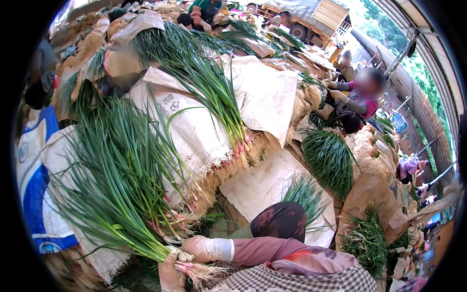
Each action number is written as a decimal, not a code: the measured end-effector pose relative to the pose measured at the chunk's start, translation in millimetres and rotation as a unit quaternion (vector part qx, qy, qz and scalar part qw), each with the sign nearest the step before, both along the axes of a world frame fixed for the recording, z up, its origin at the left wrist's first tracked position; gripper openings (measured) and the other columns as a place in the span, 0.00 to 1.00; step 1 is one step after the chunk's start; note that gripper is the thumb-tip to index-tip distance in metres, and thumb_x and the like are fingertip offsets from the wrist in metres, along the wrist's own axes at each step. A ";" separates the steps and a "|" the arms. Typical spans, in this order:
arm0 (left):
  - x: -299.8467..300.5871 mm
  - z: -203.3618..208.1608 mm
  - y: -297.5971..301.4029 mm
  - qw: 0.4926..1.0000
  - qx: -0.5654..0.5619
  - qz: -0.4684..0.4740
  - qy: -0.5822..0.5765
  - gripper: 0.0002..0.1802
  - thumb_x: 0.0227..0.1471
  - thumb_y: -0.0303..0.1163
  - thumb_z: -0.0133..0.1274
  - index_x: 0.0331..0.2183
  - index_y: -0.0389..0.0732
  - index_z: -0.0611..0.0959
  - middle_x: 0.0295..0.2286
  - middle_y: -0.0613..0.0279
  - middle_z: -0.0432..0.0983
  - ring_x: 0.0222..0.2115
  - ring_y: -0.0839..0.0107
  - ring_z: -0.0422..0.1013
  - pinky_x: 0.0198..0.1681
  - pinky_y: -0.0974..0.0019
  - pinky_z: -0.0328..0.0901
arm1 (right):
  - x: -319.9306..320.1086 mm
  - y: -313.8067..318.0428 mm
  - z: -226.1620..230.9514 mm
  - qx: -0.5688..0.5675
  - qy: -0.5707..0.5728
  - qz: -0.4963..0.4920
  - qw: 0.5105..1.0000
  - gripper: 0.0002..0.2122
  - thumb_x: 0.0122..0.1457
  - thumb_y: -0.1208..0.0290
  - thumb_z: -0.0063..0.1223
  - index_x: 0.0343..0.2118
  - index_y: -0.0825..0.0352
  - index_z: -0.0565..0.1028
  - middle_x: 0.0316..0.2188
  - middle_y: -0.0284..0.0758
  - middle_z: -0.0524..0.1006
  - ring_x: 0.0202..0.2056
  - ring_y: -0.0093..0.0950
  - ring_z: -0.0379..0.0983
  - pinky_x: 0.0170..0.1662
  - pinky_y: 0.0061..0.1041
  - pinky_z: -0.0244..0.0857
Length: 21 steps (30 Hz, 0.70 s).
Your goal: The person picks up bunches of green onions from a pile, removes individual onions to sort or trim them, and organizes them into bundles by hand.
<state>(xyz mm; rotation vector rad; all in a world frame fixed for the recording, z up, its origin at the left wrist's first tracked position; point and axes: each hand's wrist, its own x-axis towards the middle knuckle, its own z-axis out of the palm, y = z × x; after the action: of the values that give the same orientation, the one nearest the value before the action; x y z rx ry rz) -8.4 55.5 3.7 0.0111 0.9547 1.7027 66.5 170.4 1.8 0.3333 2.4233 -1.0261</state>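
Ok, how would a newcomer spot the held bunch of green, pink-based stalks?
At left lies a large heap of long green leaves. At its lower end, left of the black-and-white checked cloth, find the green, pink-based bunch. Only this one sits in the pale-gloved left grip.

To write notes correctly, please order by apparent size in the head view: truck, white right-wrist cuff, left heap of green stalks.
1. Left heap of green stalks
2. Truck
3. White right-wrist cuff
The truck stands farther away, so this is apparent size only.
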 end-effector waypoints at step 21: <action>-7.6 -8.9 27.1 0.998 -0.021 -0.031 -0.043 0.09 0.49 0.34 0.44 0.23 0.39 0.69 0.18 0.65 0.64 0.14 0.86 0.56 0.12 0.89 0.52 | 28.7 18.1 16.7 -0.388 0.208 -0.112 0.891 0.37 0.34 0.59 0.63 0.45 0.71 0.57 0.35 0.36 0.68 0.37 0.24 0.62 0.42 0.25 0.57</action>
<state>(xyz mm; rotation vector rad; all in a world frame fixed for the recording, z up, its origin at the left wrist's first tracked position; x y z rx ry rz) -16.0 82.6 -5.3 -0.0592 0.9166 1.6143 95.3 188.5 18.4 0.1091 2.0896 -2.2431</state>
